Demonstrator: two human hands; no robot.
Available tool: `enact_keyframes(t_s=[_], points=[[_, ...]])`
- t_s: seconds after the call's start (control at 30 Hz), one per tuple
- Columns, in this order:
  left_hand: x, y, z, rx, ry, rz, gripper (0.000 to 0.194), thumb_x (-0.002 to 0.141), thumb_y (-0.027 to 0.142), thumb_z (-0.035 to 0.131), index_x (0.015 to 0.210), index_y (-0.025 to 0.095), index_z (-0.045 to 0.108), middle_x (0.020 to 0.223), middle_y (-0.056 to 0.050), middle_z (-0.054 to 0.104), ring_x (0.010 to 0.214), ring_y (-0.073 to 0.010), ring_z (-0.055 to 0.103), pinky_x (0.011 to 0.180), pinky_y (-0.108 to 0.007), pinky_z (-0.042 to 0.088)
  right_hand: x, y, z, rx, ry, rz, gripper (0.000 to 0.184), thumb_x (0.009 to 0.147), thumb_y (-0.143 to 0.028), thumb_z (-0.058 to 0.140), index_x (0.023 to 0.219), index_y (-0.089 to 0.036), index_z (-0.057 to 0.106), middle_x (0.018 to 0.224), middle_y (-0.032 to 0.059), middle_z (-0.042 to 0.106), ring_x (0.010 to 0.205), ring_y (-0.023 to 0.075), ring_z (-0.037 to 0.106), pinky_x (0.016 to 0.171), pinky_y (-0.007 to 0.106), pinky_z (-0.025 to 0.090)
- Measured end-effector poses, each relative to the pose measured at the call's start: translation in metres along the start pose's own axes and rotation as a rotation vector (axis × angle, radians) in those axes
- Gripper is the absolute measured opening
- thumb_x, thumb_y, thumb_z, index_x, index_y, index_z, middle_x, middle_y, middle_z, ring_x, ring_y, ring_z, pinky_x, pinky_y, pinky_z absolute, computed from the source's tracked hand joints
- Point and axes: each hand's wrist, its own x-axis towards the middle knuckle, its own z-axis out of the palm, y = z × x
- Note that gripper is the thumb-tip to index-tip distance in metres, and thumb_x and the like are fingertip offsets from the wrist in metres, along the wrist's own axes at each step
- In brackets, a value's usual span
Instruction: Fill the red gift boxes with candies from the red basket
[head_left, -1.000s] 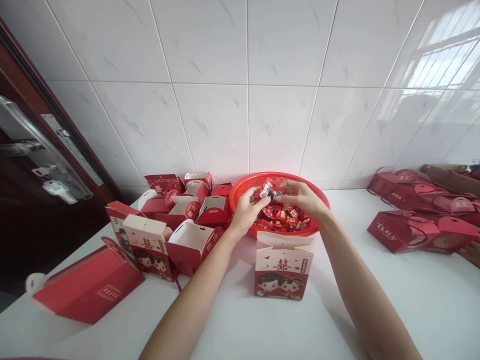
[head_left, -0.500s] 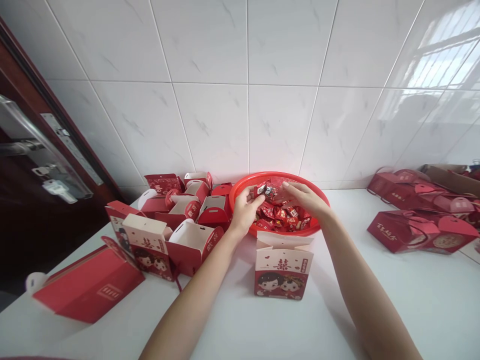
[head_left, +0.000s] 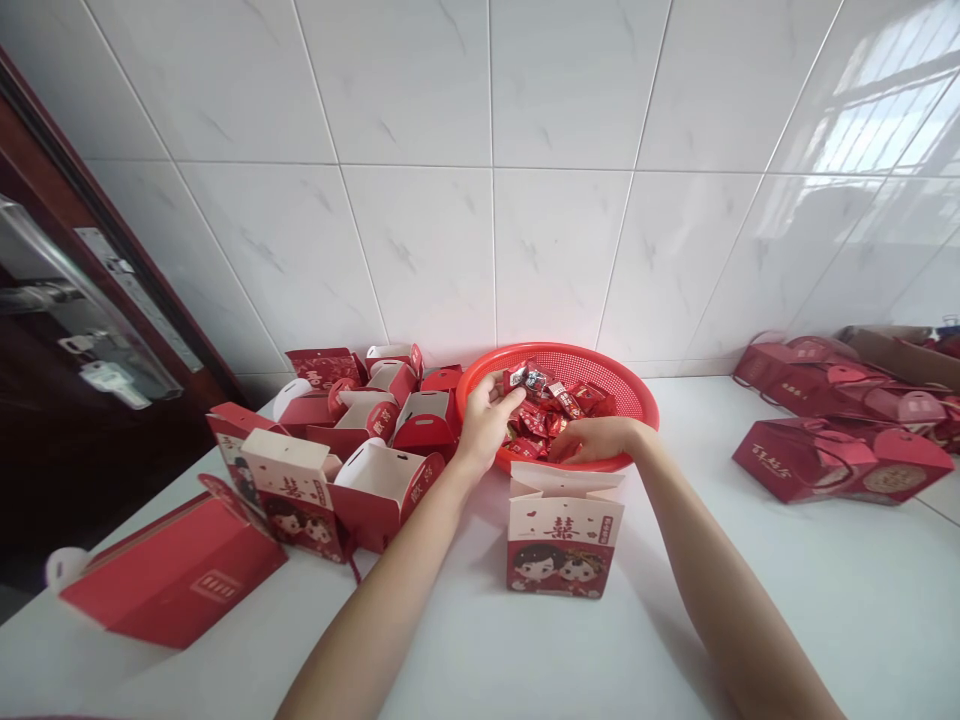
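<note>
My left hand (head_left: 487, 412) is closed on wrapped candies (head_left: 531, 379), in red and silvery wrappers, over the left part of a red plastic basket (head_left: 637, 392). Inside the basket lie more red-wrapped candies (head_left: 570, 400). My right hand (head_left: 600, 437) reaches down into the basket at its near right side, fingers among the candies; its fingertips are hidden, so I cannot tell what they grip. Directly in front of the basket, between my forearms, an open-topped red and white gift box (head_left: 562, 545) with two cartoon figures stands upright.
Several open red and white boxes (head_left: 382, 480) crowd the left side, with a red box lying tilted (head_left: 180, 570) nearer me. Closed red boxes (head_left: 832, 460) with cord handles stand at the right. A tiled wall (head_left: 420, 250) rises behind; a door with keys (head_left: 112, 380) is at left.
My right hand has dropped from above the candies, moving toward me and down into the basket's near side. My left hand stays nearly in place with its candies.
</note>
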Motion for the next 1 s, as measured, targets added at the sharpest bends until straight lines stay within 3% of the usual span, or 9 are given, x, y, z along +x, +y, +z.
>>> enact_keyframes(t_s=[0.17,0.33,0.47,0.57,0.67,0.8,1.0], points=[[0.0,0.0,0.0,0.016,-0.008,0.01,0.032,0.069,0.026,0.078,0.099,0.018,0.068,0.103,-0.007,0.076,0.107,-0.0265,0.069,0.098,-0.042,0.053,0.002,0.001,0.0,-0.024,-0.029,0.021,0.012,0.073,-0.024,0.066,0.072,-0.025,0.078,0.08,0.0012,0.075,0.075,0.0218,0.065,0.063,0.03,0.046],[0.001,-0.001,0.0,0.024,-0.005,0.011,0.03,0.069,0.025,0.077,0.097,0.018,0.069,0.102,-0.006,0.077,0.107,-0.0263,0.07,0.097,-0.041,0.053,0.006,0.005,0.0,0.012,0.021,0.042,0.017,0.059,-0.01,0.065,0.068,-0.022,0.073,0.08,0.0029,0.074,0.075,0.0224,0.065,0.061,0.029,0.046],[0.001,0.0,0.0,0.031,-0.001,0.01,0.03,0.07,0.024,0.077,0.098,0.018,0.069,0.101,-0.006,0.077,0.105,-0.0253,0.07,0.097,-0.041,0.053,0.005,0.007,-0.001,0.099,0.099,0.023,0.011,0.06,-0.011,0.066,0.065,-0.021,0.068,0.074,0.0038,0.071,0.069,0.0207,0.063,0.055,0.028,0.045],[0.001,0.0,0.0,0.031,0.003,0.013,0.03,0.07,0.022,0.076,0.098,0.018,0.069,0.099,-0.006,0.076,0.102,-0.0241,0.07,0.097,-0.04,0.053,0.001,0.007,-0.004,0.192,0.176,-0.029,0.004,0.069,-0.021,0.069,0.073,-0.021,0.067,0.072,0.0026,0.069,0.066,0.0183,0.063,0.053,0.027,0.048],[0.001,0.0,0.0,0.032,0.005,0.021,0.031,0.07,0.022,0.076,0.1,0.018,0.069,0.097,-0.005,0.076,0.102,-0.0242,0.07,0.098,-0.04,0.052,-0.004,0.007,-0.008,0.367,0.306,-0.078,0.015,0.079,-0.035,0.07,0.082,-0.021,0.067,0.074,0.002,0.069,0.063,0.017,0.064,0.054,0.029,0.054],[0.001,-0.001,0.0,0.024,-0.006,0.016,0.032,0.07,0.023,0.077,0.1,0.017,0.07,0.1,-0.007,0.076,0.103,-0.0251,0.07,0.098,-0.041,0.052,-0.007,0.009,-0.012,0.7,0.533,-0.077,0.028,0.07,-0.041,0.084,0.076,-0.02,0.067,0.07,0.0034,0.068,0.058,0.016,0.063,0.052,0.031,0.058],[0.002,-0.002,-0.001,0.013,-0.01,0.007,0.033,0.071,0.021,0.076,0.103,0.016,0.07,0.102,-0.007,0.076,0.103,-0.0244,0.07,0.099,-0.041,0.051,-0.008,0.006,-0.012,0.78,0.656,-0.113,0.037,0.068,-0.05,0.086,0.076,-0.018,0.068,0.077,0.0037,0.066,0.068,0.0144,0.061,0.055,0.026,0.057]])
